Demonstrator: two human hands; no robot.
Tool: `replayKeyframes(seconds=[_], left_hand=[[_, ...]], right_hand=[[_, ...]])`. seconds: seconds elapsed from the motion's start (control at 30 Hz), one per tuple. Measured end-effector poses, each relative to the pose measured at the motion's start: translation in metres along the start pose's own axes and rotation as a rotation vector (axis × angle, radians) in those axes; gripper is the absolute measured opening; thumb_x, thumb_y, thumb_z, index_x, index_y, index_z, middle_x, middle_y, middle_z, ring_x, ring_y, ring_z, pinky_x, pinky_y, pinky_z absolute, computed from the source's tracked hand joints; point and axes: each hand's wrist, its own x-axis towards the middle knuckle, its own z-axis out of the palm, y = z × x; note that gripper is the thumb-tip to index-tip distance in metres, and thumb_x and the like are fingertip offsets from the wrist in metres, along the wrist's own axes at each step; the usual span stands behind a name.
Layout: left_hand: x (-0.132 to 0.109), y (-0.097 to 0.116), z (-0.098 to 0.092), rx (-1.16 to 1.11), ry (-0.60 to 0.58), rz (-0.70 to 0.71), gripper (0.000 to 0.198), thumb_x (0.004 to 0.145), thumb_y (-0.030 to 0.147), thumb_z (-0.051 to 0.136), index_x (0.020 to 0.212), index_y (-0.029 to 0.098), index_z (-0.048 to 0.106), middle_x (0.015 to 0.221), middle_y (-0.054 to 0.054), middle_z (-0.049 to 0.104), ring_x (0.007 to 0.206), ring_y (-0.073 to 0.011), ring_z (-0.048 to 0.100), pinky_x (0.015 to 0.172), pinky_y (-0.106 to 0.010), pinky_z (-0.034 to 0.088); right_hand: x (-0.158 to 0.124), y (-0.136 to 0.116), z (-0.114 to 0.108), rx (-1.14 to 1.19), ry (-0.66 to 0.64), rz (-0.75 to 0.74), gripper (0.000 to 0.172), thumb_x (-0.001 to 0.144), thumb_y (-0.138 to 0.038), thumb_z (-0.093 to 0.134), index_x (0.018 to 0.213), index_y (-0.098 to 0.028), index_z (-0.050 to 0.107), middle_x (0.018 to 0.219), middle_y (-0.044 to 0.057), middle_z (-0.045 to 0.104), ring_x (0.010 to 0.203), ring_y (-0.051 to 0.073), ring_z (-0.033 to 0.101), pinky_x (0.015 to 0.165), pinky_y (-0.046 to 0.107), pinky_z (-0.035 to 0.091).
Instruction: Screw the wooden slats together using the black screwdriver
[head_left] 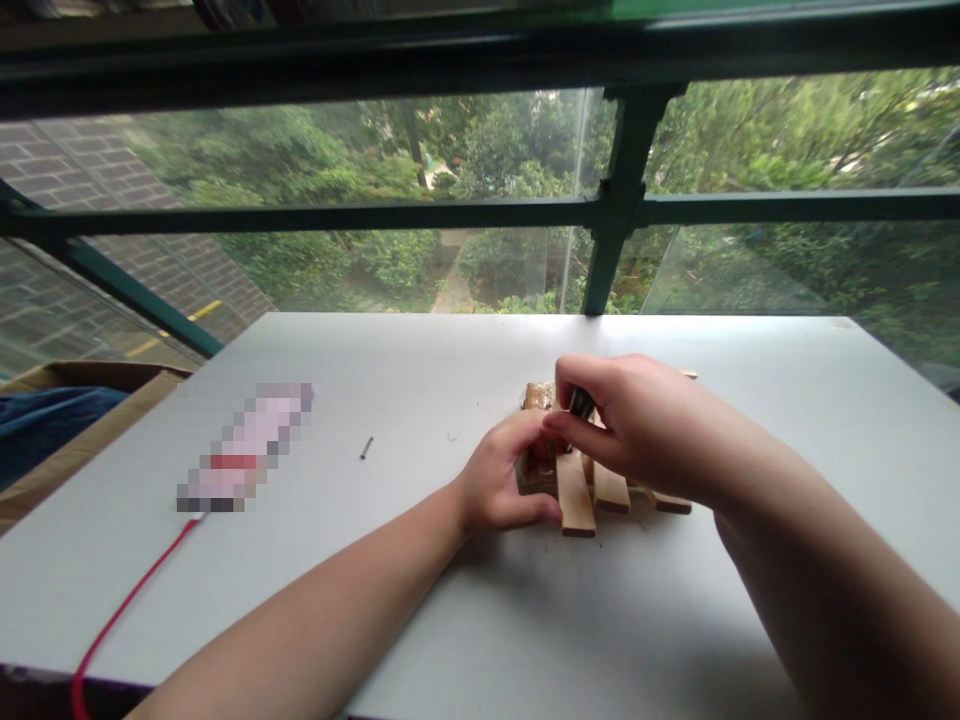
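Two hands on wooden slats, left hand gripping them, right hand pinching perhaps a dark tool.

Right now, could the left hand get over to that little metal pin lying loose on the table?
Probably yes. The small pin lies on bare table to the left of the left hand, with nothing between them. But that hand is gripping the wooden pieces, so it would have to let go first.
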Motion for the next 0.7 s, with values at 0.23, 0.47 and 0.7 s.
replayKeyframes(seconds=[0.23,0.47,0.7], left_hand=[[0.0017,-0.0004,0.0029,0.085,-0.018,0.169,0.106,0.04,0.073,0.08,0.128,0.02,0.051,0.126,-0.016,0.052,0.113,-0.037,0.052,0.097,-0.051,0.044],[0.0014,0.0039,0.0078,0.163,0.008,0.118,0.082,0.054,0.066,0.078,0.119,0.021,0.055,0.113,-0.013,0.058,0.103,-0.0329,0.056,0.092,-0.049,0.047],[0.0002,-0.0009,0.0066,0.104,-0.006,0.087,0.088,0.053,0.075,0.072,0.119,0.019,0.058,0.113,-0.015,0.059,0.102,-0.0341,0.057,0.089,-0.049,0.048]], right_hand=[[0.0012,0.0016,0.0028,0.021,0.006,-0.02,0.021,0.086,-0.041,0.051,0.076,-0.023,0.045,0.064,-0.003,0.059,0.055,0.013,0.049,0.05,0.025,0.026],[0.0017,0.0007,0.0024,0.027,0.003,-0.024,0.023,0.087,-0.041,0.051,0.073,-0.023,0.046,0.063,-0.003,0.058,0.054,0.012,0.048,0.052,0.026,0.026],[0.0009,0.0002,0.0025,0.031,-0.003,-0.02,0.023,0.087,-0.041,0.051,0.073,-0.023,0.048,0.063,-0.003,0.059,0.055,0.012,0.049,0.052,0.026,0.026]])
